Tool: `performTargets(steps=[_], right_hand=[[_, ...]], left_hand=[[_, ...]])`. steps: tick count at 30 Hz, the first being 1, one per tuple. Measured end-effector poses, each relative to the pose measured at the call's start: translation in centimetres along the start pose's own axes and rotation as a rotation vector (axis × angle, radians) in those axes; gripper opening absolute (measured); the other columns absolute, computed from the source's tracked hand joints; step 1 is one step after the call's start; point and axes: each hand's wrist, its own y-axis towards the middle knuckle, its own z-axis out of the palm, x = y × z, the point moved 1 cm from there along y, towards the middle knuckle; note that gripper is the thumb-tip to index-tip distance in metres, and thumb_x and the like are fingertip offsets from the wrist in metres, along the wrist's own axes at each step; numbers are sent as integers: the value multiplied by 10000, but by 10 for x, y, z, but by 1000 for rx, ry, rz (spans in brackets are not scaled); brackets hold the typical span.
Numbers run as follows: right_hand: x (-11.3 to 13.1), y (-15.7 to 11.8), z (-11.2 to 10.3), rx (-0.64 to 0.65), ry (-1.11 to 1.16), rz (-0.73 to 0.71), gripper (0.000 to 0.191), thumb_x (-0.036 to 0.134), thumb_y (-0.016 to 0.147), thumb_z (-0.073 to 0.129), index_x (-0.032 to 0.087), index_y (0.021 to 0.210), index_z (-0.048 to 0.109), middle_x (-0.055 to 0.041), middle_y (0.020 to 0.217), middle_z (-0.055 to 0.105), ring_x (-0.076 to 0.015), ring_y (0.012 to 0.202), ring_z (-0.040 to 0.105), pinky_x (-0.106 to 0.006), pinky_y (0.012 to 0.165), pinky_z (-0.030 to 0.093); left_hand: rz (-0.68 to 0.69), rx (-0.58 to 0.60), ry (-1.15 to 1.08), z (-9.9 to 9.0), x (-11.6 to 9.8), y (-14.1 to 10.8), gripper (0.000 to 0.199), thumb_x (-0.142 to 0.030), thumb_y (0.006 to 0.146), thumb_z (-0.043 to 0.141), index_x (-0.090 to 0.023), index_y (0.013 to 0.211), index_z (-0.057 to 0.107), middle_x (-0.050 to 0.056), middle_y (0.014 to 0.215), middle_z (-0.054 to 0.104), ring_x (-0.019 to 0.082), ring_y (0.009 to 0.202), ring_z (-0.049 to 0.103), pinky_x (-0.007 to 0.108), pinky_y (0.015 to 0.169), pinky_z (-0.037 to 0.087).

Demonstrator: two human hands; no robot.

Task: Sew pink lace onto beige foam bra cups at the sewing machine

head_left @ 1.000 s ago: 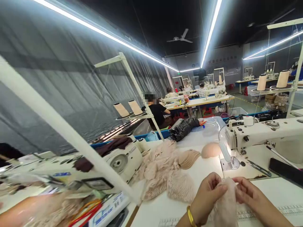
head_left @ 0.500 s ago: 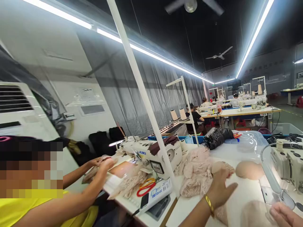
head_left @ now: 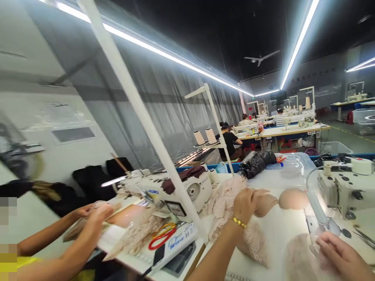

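Observation:
My left hand [head_left: 245, 203], with a gold bracelet on its wrist, is closed on a piece of beige fabric [head_left: 264, 203] beside a heap of beige lace fabric [head_left: 227, 195]. At the lower right, my right hand [head_left: 336, 248] has its thumb and fingers pressed together near the sewing machine's needle area; what it pinches, if anything, is too small to make out. A blurred beige piece [head_left: 299, 257] lies just left of it. Further back on the white table sits a rounded beige cup piece [head_left: 293, 198].
A sewing machine [head_left: 345, 187] stands at the right, scissors [head_left: 365, 237] beside it. Left of a white pole [head_left: 140, 105], a co-worker's hands [head_left: 98, 212] hold fabric near a second machine [head_left: 190, 191]. Red-handled scissors [head_left: 162, 236] and a black plastic bundle [head_left: 258, 163] lie around.
My left hand has gone from spread fingers to closed on beige fabric. The view has turned right, so the co-worker and machines appear further left.

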Motion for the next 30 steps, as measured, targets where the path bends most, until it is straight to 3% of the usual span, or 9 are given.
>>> performTargets(steps=[2, 5, 9, 14, 16, 20, 22, 26, 30], right_hand=[[12, -3, -3, 26, 45, 1, 599, 832, 916, 571, 248, 810, 653, 20, 677, 655, -164, 562, 487, -308, 608, 405], [22, -7, -8, -2, 95, 34, 633, 852, 901, 579, 232, 945, 698, -10, 821, 723, -179, 623, 575, -320, 635, 453], [25, -19, -9, -81, 148, 34, 605, 802, 958, 543, 232, 1095, 692, 8, 804, 660, -189, 691, 613, -326, 670, 499], [25, -34, -7, -140, 120, -3, 535, 631, 871, 748, 241, 1225, 656, -6, 868, 722, -226, 825, 697, -363, 793, 535], [31, -36, -7, -139, 60, -40, 467, 520, 863, 773, 251, 1230, 668, 1, 876, 725, -220, 843, 699, -354, 815, 536], [65, -41, -3, 48, -289, -247, 333, 308, 955, 632, 298, 1287, 640, 10, 906, 746, -192, 800, 704, -317, 777, 546], [88, -46, -3, 196, -463, -357, 328, 189, 963, 563, 317, 1258, 629, 15, 926, 759, -184, 806, 712, -297, 766, 541], [131, -48, -12, 275, -621, -470, 229, 143, 1002, 535, 316, 1123, 621, 25, 956, 770, -173, 831, 727, -268, 746, 531], [157, -38, -22, 57, -853, -736, 224, 159, 1045, 524, 291, 1210, 599, -4, 916, 753, -195, 767, 702, -290, 656, 505]], left_hand=[[40, 32, -124, -1, -17, -14, 324, -228, 1062, 438, -179, 1155, 744, 100, 1134, 765, 237, 1056, 694, 385, 984, 532], [127, 210, -309, 5, -44, -42, 263, -262, 969, 528, -195, 994, 781, 36, 923, 791, 203, 844, 724, 274, 738, 543], [178, 329, -396, 21, -70, -73, 251, -266, 907, 557, -188, 893, 795, 26, 827, 787, 198, 760, 715, 262, 655, 500], [238, 366, -252, 33, -77, -78, 238, -242, 896, 568, -206, 912, 802, 34, 848, 790, 223, 762, 711, 320, 719, 516], [266, 375, -243, 31, -79, -75, 230, -247, 859, 644, -202, 1016, 805, 63, 971, 802, 262, 885, 734, 366, 840, 549], [450, 548, -361, 19, -95, -70, 794, -427, 762, 871, -203, 1483, 626, 158, 1512, 624, 377, 1414, 556, 482, 1225, 388], [520, 726, -437, 12, -105, -66, 971, -552, 706, 911, -234, 1552, 554, 154, 1537, 604, 394, 1416, 555, 505, 1219, 390], [545, 897, -505, 1, -111, -57, 591, -620, 718, 868, -233, 1139, 723, 30, 1015, 755, 265, 1009, 695, 377, 966, 523], [573, 668, -502, -10, -99, -49, 234, -413, 835, 751, -216, 839, 625, -58, 696, 564, 119, 636, 510, 238, 652, 447]])
